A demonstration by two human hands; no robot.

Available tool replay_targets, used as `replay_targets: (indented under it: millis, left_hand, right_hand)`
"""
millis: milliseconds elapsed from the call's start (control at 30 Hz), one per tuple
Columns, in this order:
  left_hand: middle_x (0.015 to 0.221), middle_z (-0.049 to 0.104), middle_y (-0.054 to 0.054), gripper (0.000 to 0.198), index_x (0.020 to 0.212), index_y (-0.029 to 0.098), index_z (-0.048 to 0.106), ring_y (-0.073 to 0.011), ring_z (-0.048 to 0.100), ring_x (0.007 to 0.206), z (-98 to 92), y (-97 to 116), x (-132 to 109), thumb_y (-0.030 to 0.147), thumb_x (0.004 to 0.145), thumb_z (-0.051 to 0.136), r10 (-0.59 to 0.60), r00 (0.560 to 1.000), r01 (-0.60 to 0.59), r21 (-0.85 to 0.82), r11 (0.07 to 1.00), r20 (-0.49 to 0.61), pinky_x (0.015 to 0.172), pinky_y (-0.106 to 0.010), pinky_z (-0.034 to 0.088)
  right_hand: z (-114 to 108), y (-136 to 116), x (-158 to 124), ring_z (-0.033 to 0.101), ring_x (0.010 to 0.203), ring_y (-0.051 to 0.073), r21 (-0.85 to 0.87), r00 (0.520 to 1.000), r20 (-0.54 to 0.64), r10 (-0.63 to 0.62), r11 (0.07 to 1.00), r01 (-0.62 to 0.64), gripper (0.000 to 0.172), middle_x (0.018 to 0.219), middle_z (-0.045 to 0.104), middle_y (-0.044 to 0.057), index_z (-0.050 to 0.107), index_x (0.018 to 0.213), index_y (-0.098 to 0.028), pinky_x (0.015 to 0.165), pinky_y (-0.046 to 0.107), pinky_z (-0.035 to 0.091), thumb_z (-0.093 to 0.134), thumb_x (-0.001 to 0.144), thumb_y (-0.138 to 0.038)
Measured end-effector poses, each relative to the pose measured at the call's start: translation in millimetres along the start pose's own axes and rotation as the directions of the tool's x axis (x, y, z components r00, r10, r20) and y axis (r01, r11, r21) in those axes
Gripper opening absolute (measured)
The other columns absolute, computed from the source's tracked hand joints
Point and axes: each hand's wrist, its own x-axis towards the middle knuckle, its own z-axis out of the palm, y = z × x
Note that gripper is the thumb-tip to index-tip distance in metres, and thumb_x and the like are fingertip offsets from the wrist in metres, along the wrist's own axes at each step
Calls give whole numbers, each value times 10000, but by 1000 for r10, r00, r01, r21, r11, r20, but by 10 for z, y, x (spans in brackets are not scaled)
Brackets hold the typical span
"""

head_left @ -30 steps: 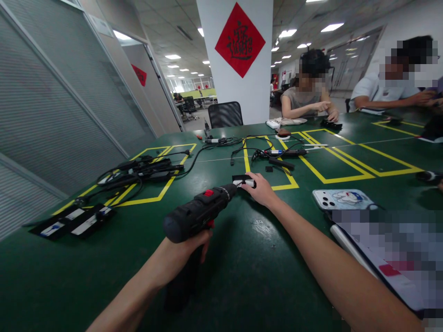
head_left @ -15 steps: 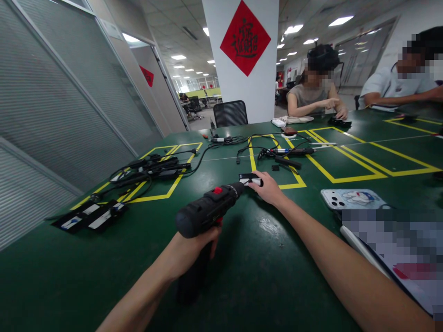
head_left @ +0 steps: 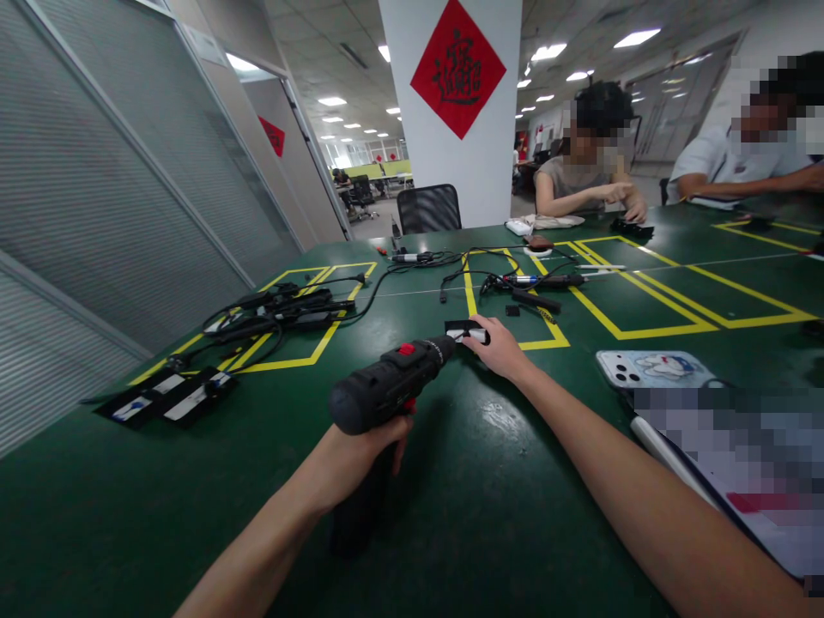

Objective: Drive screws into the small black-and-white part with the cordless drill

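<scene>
My left hand (head_left: 360, 451) is wrapped round the grip of a black cordless drill (head_left: 386, 390) with a red switch on top. The drill's nose points at a small black and white part (head_left: 464, 331) lying on the green table (head_left: 193, 481). My right hand (head_left: 499, 348) rests on the table with its fingers closed on that part, holding it at the drill's tip.
A phone (head_left: 650, 369) in a printed case lies right of my right arm, with a pen and papers below it. Black cables and chargers (head_left: 283, 311) lie at the left, flat black parts (head_left: 167, 396) nearer. More tools (head_left: 534, 287) sit beyond. Two people sit at the far right.
The drill and both hands stay almost still on the part. The view has shifted slightly.
</scene>
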Motion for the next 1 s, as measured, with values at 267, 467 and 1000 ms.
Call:
replay_targets:
  millis: [267,467,1000]
  left_hand:
    - [586,604,-21,207,811,153,601,-160,538,543,-3,-43,12,349,815,533,9,1000,-9,20,1000,-2,561,-296,427]
    - [581,607,8,147,906,174,554,-155,548,539,16,28,1,285,813,532,32,999,-32,2,999,5,571,-289,431]
    - [581,597,1,154,880,152,552,-164,544,536,26,84,-25,278,799,516,18,1000,-18,24,1000,9,575,-305,426]
  right_hand:
    - [-4,2,1,563,1020,211,-9,1000,6,6,1000,-5,446,1093,553,73,542,1227,-229,911,329,417,574,824,-416]
    - [-22,-19,-2,564,1013,205,-3,1000,14,9,1000,-9,444,1086,551,66,537,1231,-240,906,327,417,575,823,-410]
    - [8,-9,-9,568,977,205,-5,1000,-2,9,1000,-9,440,1057,553,66,535,1235,-239,882,322,423,571,829,-407]
